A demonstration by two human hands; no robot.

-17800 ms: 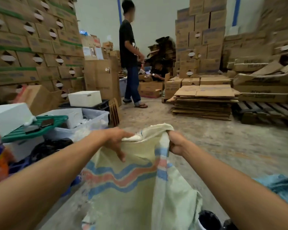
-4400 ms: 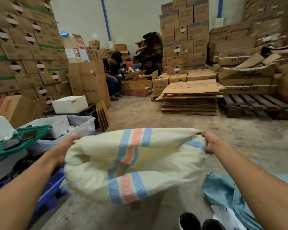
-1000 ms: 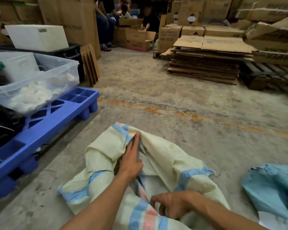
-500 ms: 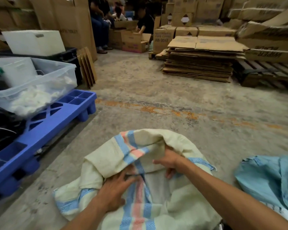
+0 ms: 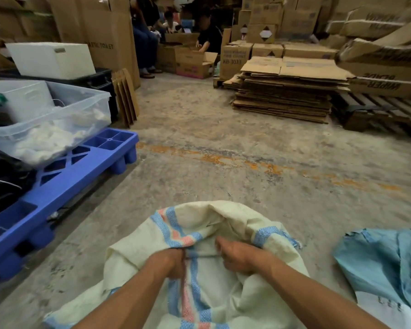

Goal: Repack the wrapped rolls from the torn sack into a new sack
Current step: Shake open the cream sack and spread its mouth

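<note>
Sack lies between pallet left and second sack right.

Our left hand and right hand have drawn together, bunching the woven sack (previously stretched open).

A bare concrete floor carries a worn orange line. A blue plastic pallet holds a clear bin at left. Flattened cardboard is stacked beside a wooden pallet; cardboard cartons rise behind.
</note>
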